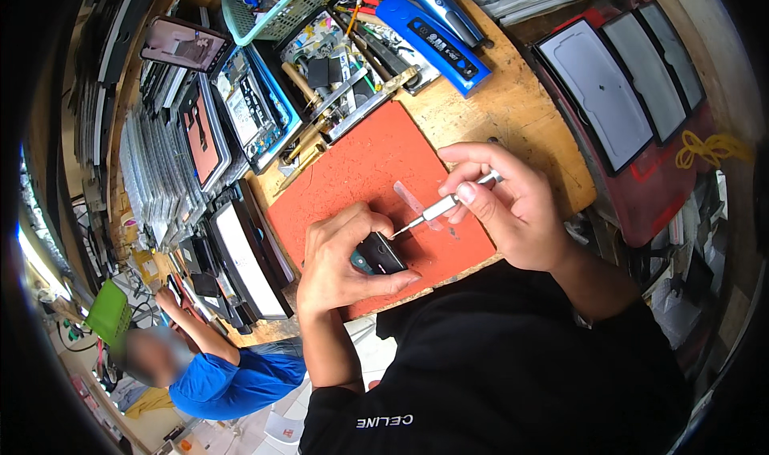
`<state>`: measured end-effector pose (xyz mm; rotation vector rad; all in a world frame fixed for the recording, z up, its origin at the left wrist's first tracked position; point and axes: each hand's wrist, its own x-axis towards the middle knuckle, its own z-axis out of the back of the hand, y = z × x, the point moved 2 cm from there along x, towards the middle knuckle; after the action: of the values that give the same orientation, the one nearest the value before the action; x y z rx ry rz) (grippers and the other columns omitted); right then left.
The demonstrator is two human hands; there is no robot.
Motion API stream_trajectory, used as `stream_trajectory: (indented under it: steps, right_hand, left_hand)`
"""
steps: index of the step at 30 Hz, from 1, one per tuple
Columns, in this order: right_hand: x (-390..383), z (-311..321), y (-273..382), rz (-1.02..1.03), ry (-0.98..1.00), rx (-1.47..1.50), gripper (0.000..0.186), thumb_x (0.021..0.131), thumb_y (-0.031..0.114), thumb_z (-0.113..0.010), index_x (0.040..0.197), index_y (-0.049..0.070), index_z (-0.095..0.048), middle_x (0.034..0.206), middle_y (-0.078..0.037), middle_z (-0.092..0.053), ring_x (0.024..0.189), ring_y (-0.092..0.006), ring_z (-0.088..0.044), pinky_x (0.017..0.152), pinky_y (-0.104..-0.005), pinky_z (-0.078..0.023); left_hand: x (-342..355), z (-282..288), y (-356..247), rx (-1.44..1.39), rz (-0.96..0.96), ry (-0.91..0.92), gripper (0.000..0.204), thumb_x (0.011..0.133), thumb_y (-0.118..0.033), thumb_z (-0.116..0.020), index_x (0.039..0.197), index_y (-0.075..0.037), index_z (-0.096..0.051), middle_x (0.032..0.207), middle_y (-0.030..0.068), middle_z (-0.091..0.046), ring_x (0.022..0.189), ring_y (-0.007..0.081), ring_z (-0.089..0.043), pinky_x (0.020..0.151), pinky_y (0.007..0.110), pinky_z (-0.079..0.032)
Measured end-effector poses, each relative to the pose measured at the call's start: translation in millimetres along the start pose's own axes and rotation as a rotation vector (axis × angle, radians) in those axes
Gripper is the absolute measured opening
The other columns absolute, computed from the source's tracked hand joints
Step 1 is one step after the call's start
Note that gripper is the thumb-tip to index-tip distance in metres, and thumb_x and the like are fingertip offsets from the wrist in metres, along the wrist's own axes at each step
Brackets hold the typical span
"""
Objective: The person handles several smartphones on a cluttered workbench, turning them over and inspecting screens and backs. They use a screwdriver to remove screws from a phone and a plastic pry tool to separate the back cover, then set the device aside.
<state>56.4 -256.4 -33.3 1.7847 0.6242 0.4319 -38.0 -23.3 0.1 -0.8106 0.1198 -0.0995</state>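
Note:
My left hand grips a small black phone, with the thumb along its near edge and the fingers curled over its far side. The phone is tilted above a red-orange mat, and the palm hides part of it. Between the thumb and fingers of my right hand is a slim silver screwdriver. Its thin tip reaches the upper right corner of the phone; whether it touches cannot be made out. A clear narrow strip lies on the mat beside the screwdriver.
Behind the mat stand a tray of hand tools, a green basket and a blue handheld device. Stacked panels and a propped phone are left. Screen panels sit right. Another person in a blue shirt is lower left.

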Motion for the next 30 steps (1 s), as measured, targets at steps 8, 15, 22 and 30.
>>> stream_trajectory:
  steps: [8,15,22,30]
  right_hand:
    - [2.5,0.6,-4.7,0.026,0.003,-0.027,0.034,0.111,0.006,-0.057,0.142,-0.006,-0.057,0.107,-0.012,-0.071,0.086,-0.0136,-0.071,0.079,-0.0271,-0.060]
    - [-1.3,9.1,9.3,-0.173,0.111,-0.266,0.027,0.113,0.010,-0.055,0.131,-0.005,-0.067,0.106,-0.012,-0.071,0.079,-0.0116,-0.071,0.074,-0.0254,-0.059]
    - [26.8,14.9,28.3,0.329,0.352,-0.367,0.027,0.105,0.006,-0.061,0.130,-0.004,-0.068,0.105,-0.015,-0.072,0.091,-0.0254,-0.072,0.084,-0.0381,-0.055]
    - [18.7,20.1,30.5,0.291,0.399,-0.387,0.043,0.095,0.001,-0.065,0.138,-0.004,-0.066,0.108,-0.015,-0.071,0.100,-0.0291,-0.068,0.095,-0.0395,-0.051]
  left_hand:
    - [0.8,0.1,-2.5,0.006,-0.016,-0.011,0.049,0.062,-0.035,-0.099,0.093,-0.010,-0.070,0.083,0.0052,-0.065,0.071,0.0263,-0.068,0.063,0.037,-0.052]
    - [-0.9,-1.1,-0.9,0.034,0.016,0.004,0.050,0.063,-0.035,-0.098,0.095,-0.010,-0.069,0.084,0.0057,-0.066,0.073,0.0276,-0.069,0.064,0.039,-0.052]
    - [0.9,0.3,-2.2,0.065,0.005,0.001,0.048,0.063,-0.034,-0.098,0.094,-0.011,-0.069,0.085,0.0057,-0.067,0.073,0.0277,-0.070,0.065,0.039,-0.053]
    - [0.2,-0.9,0.1,0.012,0.004,-0.009,0.048,0.062,-0.033,-0.098,0.092,-0.011,-0.069,0.085,0.0049,-0.067,0.072,0.0261,-0.069,0.065,0.037,-0.053]
